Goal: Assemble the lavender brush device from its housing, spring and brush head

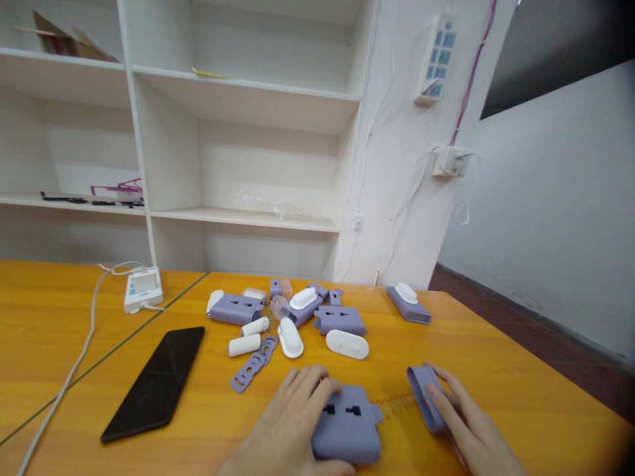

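Faces white shelves [258, 86] at twelve o'clock, beyond a yellow-brown counter [213, 410]. Bears a black tablet [159, 383] between nine and ten o'clock from the left hand [285, 423]. Keeps the left hand curled over a slotted purple case [354, 433], near the counter's front, thumb along the near edge. Pinches a shorter purple sleeve [429, 400] between thumb and fingers of the right hand [469, 423], at three o'clock from the case, apart from it, open end toward nine. Shows white caps [347, 344] at twelve from the case, and white rollers [245, 345] at eleven from the left hand. Spans the gap between case and sleeve with a thin wire spring [395, 405], long axis nearly nine to three, beside the case's tab; cannot tell how either end is fastened. Looks nearer the right hand's fingertips than the left's.
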